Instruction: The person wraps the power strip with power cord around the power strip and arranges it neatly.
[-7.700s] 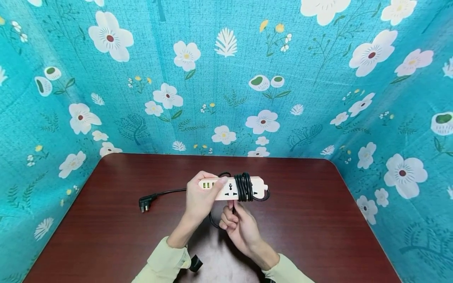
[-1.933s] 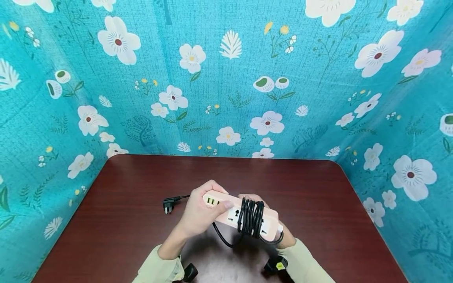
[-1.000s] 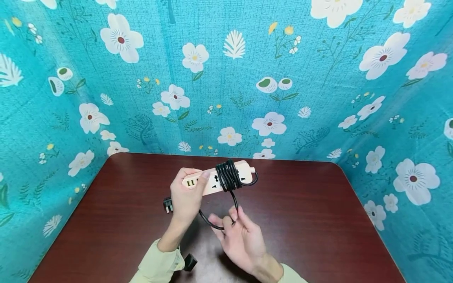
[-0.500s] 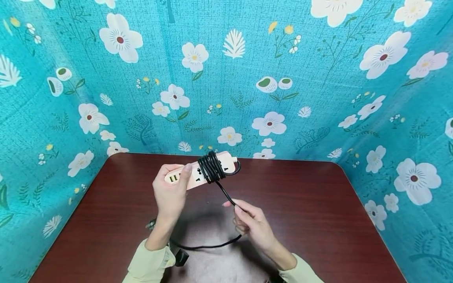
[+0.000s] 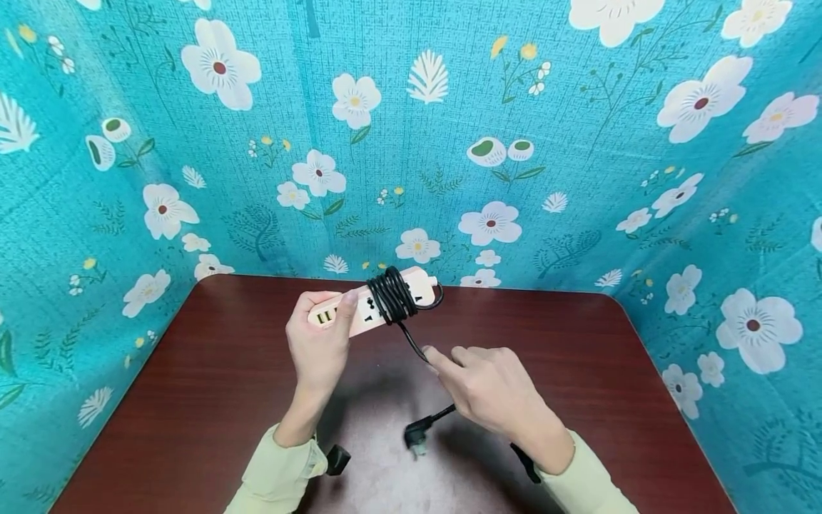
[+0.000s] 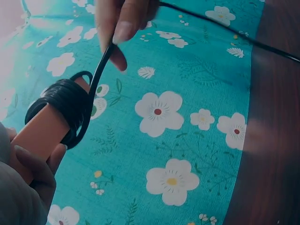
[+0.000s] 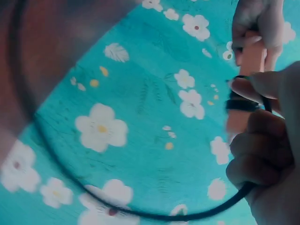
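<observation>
My left hand [image 5: 317, 350] grips the socket-and-USB end of a pale pink power strip [image 5: 420, 287], thumb across its face. Several turns of black cord [image 5: 392, 296] are wound tightly round the strip's middle. From the coil a length runs down to my right hand [image 5: 497, 389], which pinches it between thumb and finger with the other fingers curled. The cord's free end leaves that hand, and its black plug [image 5: 417, 434] hangs over the table, slightly blurred. In the left wrist view, the strip's plain back [image 6: 44, 133] faces the camera, and the cord stretches taut from the coil.
A dark red-brown table [image 5: 225, 371] lies under the hands. Blue-green flowered cloth [image 5: 411, 178] stands behind it and at both sides. A small black block [image 5: 337, 459] sits by the left cuff, and a black band [image 5: 526, 462] shows at the right wrist.
The strip has shifted left and up over the last second, coil end tilted upward. My right hand has turned knuckles-up, drawing the cord rightward. The plug has swung from the left to the middle.
</observation>
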`<state>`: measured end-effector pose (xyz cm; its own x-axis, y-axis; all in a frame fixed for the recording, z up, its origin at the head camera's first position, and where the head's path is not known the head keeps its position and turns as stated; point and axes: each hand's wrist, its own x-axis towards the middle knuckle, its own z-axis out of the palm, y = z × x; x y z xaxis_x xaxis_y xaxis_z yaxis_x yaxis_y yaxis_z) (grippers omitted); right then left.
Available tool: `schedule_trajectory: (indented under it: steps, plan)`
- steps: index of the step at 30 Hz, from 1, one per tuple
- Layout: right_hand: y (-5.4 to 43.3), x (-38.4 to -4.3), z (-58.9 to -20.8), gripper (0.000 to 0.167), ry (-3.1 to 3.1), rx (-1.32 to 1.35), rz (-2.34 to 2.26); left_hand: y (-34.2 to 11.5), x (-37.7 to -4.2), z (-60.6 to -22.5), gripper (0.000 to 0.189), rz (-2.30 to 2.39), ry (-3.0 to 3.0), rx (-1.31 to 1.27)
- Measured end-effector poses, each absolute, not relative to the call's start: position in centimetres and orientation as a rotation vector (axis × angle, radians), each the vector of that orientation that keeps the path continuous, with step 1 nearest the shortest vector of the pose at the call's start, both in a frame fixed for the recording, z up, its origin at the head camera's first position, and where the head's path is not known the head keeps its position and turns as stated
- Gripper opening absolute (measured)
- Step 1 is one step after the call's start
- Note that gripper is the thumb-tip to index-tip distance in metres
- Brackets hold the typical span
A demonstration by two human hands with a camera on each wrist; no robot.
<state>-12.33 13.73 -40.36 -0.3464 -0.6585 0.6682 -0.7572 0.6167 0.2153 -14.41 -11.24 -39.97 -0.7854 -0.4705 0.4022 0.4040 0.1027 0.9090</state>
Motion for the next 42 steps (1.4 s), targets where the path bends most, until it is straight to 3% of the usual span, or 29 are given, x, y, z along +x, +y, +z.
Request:
schedule_trajectory:
  steps: [6, 11, 19, 33, 42]
  plan:
    - [12.6, -12.0, -39.8, 0.041, -2.033, 1.179, -0.103, -10.5, -15.1, -39.9, 0.031, -1.791, -1.774, 0.212]
    - [11.7, -11.8, -40.3, 0.035, -1.978, 1.229, -0.07, -10.1, -15.4, -40.3, 0.035, -1.82, -1.804, 0.287]
    - [12.0, -11.5, -40.0, 0.025, -1.933, 1.267, -0.025, -9.4, -15.0, -40.8, 0.035, -1.614, -1.906, 0.201]
    - [13.1, -10.7, -39.0, 0.027, -1.929, 1.288, 0.0, -9.3, -14.1, -42.1, 0.038, -1.36, -2.108, -0.106]
    - [14.5, -11.2, -37.9, 0.031, -1.93, 1.314, 0.121, -9.6, -13.1, -41.9, 0.037, -1.456, -2.419, -0.073]
